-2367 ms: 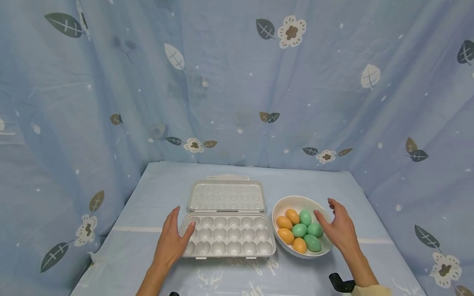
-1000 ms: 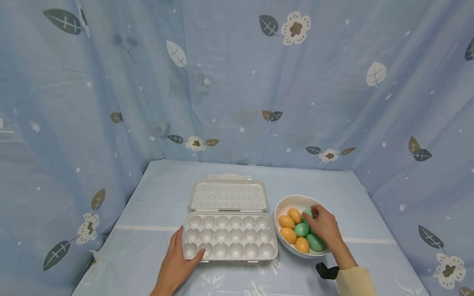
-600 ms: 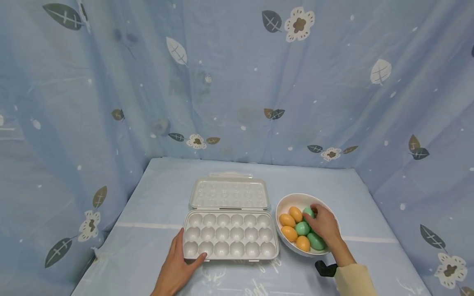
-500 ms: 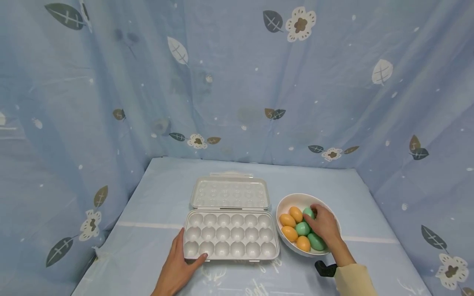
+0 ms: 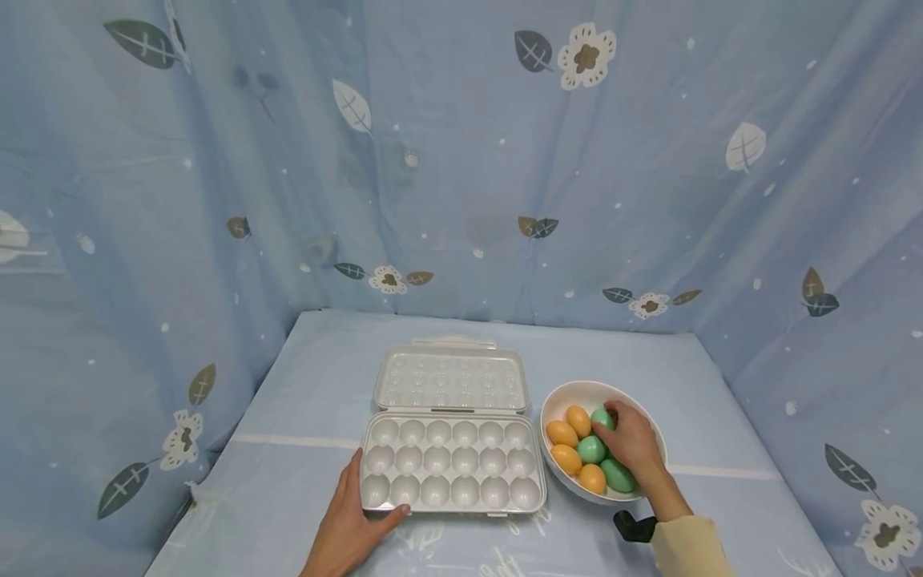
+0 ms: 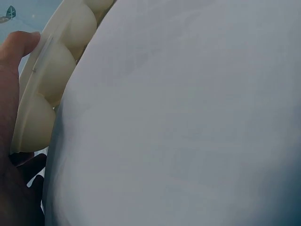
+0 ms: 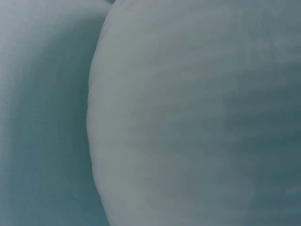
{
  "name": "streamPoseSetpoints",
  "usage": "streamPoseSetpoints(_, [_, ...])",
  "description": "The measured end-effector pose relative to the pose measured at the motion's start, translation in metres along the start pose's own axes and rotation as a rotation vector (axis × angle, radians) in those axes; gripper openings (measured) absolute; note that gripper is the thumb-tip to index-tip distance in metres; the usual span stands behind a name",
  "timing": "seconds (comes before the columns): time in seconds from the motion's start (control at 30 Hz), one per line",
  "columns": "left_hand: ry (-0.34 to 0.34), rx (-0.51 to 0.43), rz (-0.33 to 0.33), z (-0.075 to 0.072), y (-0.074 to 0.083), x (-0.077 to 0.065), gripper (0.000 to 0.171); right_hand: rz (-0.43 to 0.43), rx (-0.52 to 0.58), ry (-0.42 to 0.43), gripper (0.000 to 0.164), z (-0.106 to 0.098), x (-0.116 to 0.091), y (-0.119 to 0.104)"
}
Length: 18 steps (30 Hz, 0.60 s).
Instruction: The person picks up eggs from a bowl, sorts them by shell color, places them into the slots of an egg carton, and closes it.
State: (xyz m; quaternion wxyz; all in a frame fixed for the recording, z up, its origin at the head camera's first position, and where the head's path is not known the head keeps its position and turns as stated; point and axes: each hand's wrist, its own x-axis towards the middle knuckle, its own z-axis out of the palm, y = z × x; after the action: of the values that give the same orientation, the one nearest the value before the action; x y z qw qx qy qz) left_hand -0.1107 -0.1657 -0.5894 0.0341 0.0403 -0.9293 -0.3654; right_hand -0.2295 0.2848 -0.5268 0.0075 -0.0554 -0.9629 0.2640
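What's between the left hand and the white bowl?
The open egg tray lies between the left hand and the white bowl, seen in the head view.

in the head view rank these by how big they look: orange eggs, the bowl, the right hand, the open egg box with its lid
1. egg box, lid included
2. bowl
3. right hand
4. orange eggs, each taken singly; among themselves they look too alike to rank

Green, orange eggs [image 5: 592,449]; white bowl [image 5: 573,393]; off-white tray [image 5: 465,461]; blue floral curtain [image 5: 461,160].
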Motion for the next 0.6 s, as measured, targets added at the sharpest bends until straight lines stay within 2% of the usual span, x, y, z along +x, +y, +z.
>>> streamPoseSetpoints(0.27, [-0.001,0.002,0.016,0.0015,-0.0021,-0.0014,0.13,0.011,0.024,0.007,0.056,0.0005,-0.0024,-0.0008])
streamPoseSetpoints(0.6, [0.023,-0.006,0.044,0.0028,-0.005,0.0003,0.128,-0.034,0.054,0.066,0.058,-0.0049,-0.0035,-0.0042])
